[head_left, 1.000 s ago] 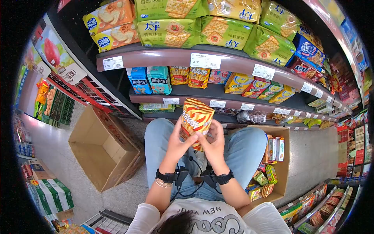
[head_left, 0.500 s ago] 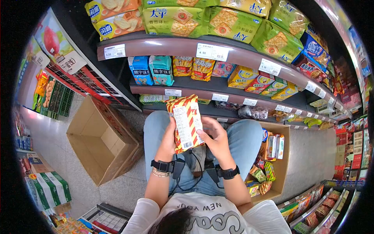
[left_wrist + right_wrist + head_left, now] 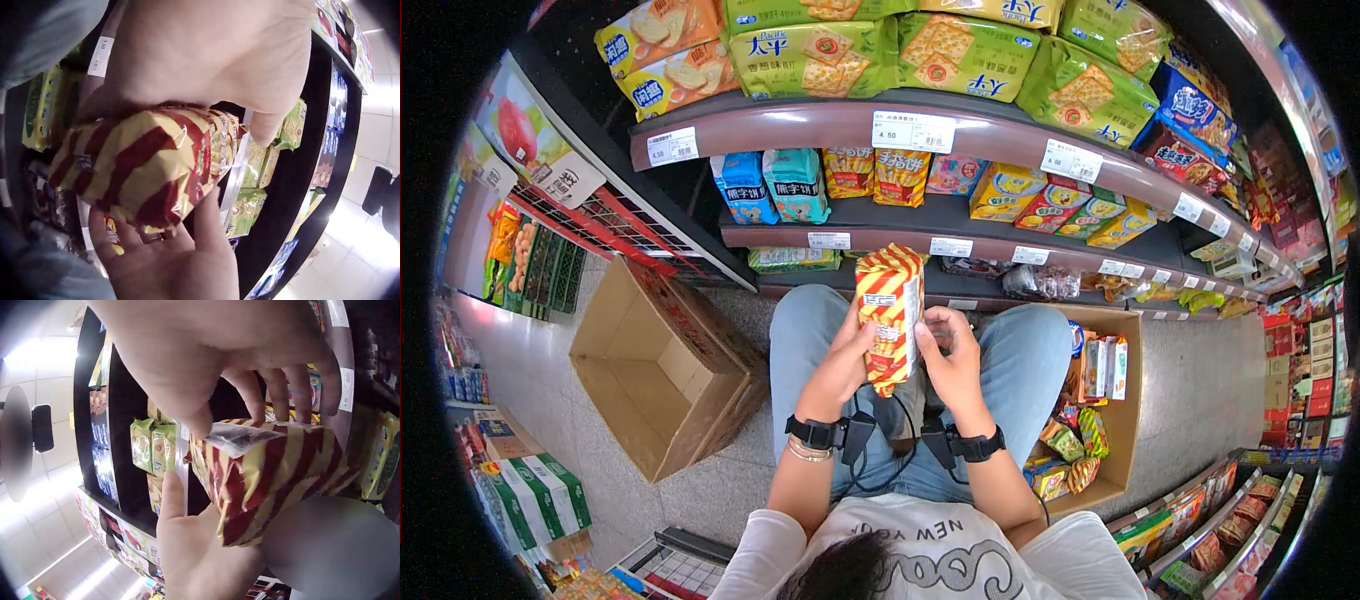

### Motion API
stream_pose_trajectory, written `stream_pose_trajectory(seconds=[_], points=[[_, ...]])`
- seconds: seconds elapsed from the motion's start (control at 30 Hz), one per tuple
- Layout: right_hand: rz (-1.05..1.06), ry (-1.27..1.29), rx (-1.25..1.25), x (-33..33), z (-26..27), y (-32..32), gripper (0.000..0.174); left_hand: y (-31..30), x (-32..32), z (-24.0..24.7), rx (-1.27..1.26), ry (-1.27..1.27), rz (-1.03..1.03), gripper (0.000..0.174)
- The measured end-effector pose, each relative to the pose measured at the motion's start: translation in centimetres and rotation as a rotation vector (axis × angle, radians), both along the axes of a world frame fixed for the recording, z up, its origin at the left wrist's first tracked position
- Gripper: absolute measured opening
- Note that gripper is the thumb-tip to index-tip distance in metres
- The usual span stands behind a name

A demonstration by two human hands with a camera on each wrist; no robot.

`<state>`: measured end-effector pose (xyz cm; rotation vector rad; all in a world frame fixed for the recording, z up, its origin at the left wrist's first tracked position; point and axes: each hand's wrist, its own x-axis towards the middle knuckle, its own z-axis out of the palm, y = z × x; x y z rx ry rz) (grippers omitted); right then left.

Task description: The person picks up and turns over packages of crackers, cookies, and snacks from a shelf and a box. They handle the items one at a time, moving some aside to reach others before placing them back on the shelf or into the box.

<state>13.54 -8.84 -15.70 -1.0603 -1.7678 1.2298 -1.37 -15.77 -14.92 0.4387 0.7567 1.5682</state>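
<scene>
A red-and-yellow striped snack pack stands tilted between both hands above the lap. The left hand grips its left side, thumb across the front. The right hand is at the right edge, its thumb at the pack and its fingers loosely bent. In the left wrist view the crinkled pack lies between the left hand above and the open right hand below. The right wrist view has the right hand over the pack, with the left palm beneath.
Shelves of biscuits and snack packs stand ahead. An open cardboard box is on the floor at the left; another box, holding mixed snacks, stands beside the right knee. A cable hangs between the wrists.
The pack has been turned: its white text label with the barcode faced up half a second ago, and a narrower striped side shows now. The right fingers have drawn in slightly.
</scene>
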Motion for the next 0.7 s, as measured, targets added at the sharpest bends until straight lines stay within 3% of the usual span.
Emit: stream_pose_trajectory(seconds=[0.03, 0.13, 0.17, 0.47, 0.7], points=[[-0.009, 0.110, -0.137, -0.2, 0.1, -0.1, 0.039, 0.2, 0.2, 0.0, 0.024, 0.004, 0.004, 0.060], [0.113, 0.046, -0.074, -0.4, 0.6, -0.1, 0.056, 1.0, 0.4, -0.3, 0.091, 0.104, 0.023, 0.061], [0.145, 0.066, -0.178, -0.4, 1.2, -0.2, 0.066, 1.3, 0.3, -0.3, 0.118, 0.175, 0.034, 0.060], [0.228, 0.177, -0.314, -2.0, -1.4, 6.1, 0.062, 3.7, -2.3, -2.1, 0.028, 0.496, 0.069, 0.058], [0.232, 0.211, -0.088, -5.4, -2.6, 14.0, 0.071, 9.1, -5.1, -2.2, 0.069, 0.609, 0.192, 0.065]])
